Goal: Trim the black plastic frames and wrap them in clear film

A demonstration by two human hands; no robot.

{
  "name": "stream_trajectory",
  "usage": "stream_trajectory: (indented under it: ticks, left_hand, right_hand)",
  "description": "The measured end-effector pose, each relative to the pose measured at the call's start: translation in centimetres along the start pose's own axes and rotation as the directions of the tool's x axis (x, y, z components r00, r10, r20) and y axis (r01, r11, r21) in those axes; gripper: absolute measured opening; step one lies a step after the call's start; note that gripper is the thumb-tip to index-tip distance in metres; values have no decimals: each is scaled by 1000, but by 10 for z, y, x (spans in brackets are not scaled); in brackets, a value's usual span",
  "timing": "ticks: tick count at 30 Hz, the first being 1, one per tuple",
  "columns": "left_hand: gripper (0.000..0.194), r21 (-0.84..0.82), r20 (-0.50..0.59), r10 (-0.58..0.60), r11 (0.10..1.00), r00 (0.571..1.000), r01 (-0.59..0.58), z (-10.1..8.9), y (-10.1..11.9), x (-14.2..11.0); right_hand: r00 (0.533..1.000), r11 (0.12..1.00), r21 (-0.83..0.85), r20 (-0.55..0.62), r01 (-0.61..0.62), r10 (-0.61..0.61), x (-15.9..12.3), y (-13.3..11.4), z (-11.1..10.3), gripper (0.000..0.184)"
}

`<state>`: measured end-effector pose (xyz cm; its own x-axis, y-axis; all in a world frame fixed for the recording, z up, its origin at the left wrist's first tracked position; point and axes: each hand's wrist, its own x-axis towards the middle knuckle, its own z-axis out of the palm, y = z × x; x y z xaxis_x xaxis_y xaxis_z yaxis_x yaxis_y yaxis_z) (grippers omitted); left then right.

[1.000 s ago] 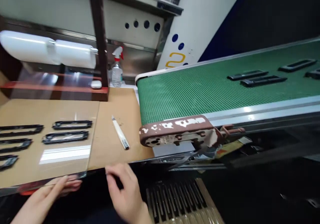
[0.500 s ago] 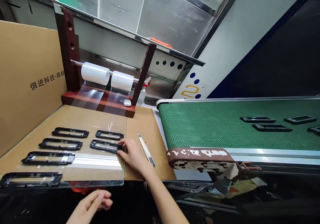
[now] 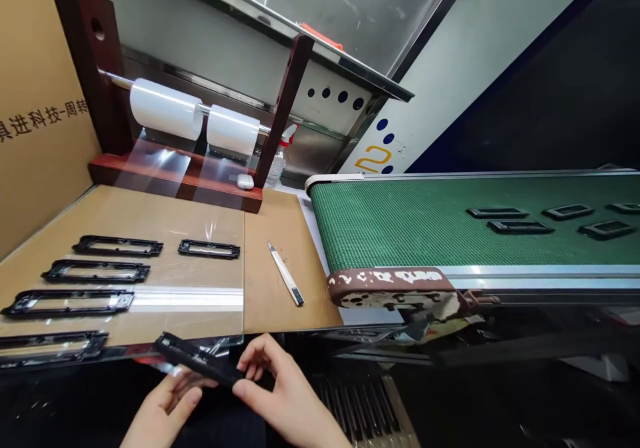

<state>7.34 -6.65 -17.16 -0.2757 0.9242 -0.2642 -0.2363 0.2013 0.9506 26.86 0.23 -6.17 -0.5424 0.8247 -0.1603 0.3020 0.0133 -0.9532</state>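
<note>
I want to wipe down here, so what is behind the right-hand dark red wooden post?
Behind the dark red wooden post, a clear bottle with a red-and-white spray head partly shows; whatever the post covers cannot be seen.

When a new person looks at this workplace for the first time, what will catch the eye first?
Probably the wide green conveyor belt on the right, with black frames lying spread on its far part. Next, the two white film rolls on the dark red stand at the back left. Then, at the bottom, two bare hands with a black frame.
</note>
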Motion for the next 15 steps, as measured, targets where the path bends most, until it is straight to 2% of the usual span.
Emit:
stream_trajectory:
  ticks: [3, 6, 11, 15]
  left_hand:
    - [50, -19, 12, -9, 1000, 1000, 9, 1, -3, -10]
    - [42, -30, -39, -6, 1000, 999, 5, -3, -2, -16]
    - [44, -47, -54, -28, 999, 998, 26, -21, -3, -11]
    - [47, -88, -8, -32, 996, 999, 31, -17, -4, -11]
  right_hand:
    - [998, 999, 46, -61, 19, -17, -11, 6, 3, 20]
    - [986, 992, 27, -117, 121, -117, -16, 7, 3, 21]
    - [929, 941, -90, -149, 327, -338, -18, 7, 4, 27]
    - [888, 895, -178, -151, 408, -435, -19, 11, 13, 35]
